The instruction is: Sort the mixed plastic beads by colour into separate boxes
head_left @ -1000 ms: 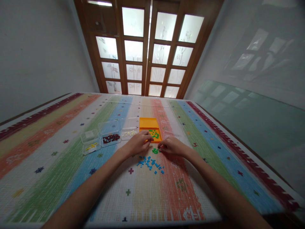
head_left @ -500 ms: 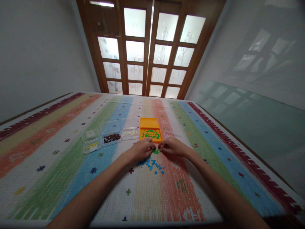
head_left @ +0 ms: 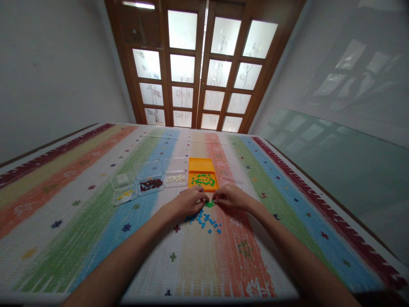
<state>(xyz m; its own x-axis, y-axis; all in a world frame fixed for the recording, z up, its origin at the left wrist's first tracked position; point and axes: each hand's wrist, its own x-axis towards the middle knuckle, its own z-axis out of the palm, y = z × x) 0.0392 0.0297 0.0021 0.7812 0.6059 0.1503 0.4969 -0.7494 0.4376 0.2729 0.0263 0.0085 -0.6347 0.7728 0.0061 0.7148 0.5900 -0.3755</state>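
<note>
On the multicoloured striped tablecloth (head_left: 198,262), the left hand (head_left: 191,200) has moved from the open orange plastic box (head_left: 201,164) to small green blocks (head_left: 209,205), joining the right hand (head_left: 229,197); fingers curled, grip indeterminable.

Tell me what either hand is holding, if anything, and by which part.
Cannot be told: the left hand and right hand hide any grip near the green pieces between them.

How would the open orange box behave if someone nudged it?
The orange box would probably slide rather than tip, since it lies low and wide. Its straight walls look like stiff plastic, so it likely wouldn't bend. The loose green pieces inside would probably shift.
</note>
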